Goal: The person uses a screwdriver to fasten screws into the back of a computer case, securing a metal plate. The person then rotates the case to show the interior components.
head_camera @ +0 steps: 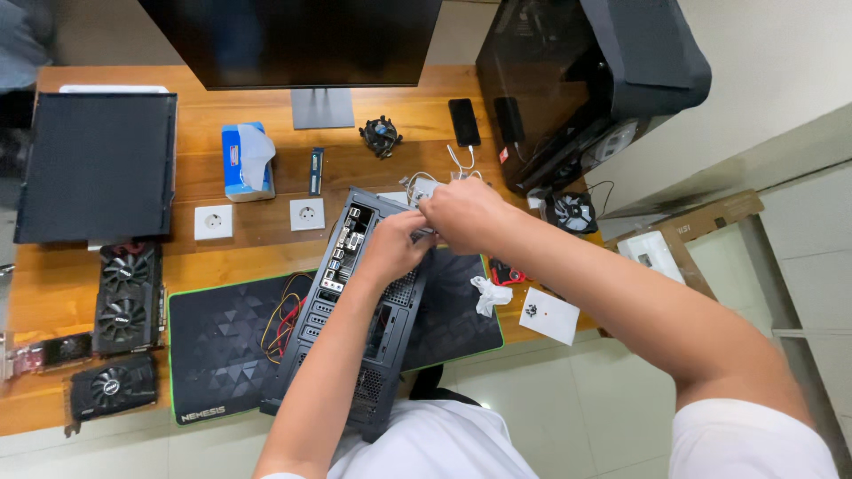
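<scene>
Computer case: one black tower case (355,310) lies tilted on the black desk mat (222,341) at the front edge of the wooden worktop (53,284), its rear port panel facing up and left.
My left hand: my left hand (390,248) rests on the upper end of the case, fingers curled nearly closed around a small part at the case top; I cannot tell exactly what they pinch.
My right hand: my right hand (461,211) sits just beside my left, touching it, fingers bent tight over the same spot, near a small pale part with thin wires (424,186).
Graphics cards: three, stacked along the worktop's left edge: a dual-fan card (124,297), a small card with a red board (53,350), and a single-fan card (111,388).
Wall sockets: two white socket plates (213,222) (307,214) lie behind the mat.
Fans: one cooler fan (380,135) near the monitor stand (321,108); one case fan (572,213) at the right edge.
Other items: one tissue box (244,162), one memory stick (315,170), one phone (463,121), one second black tower case (577,80) at the back right corner, one flat black panel (96,164) at the back left.
</scene>
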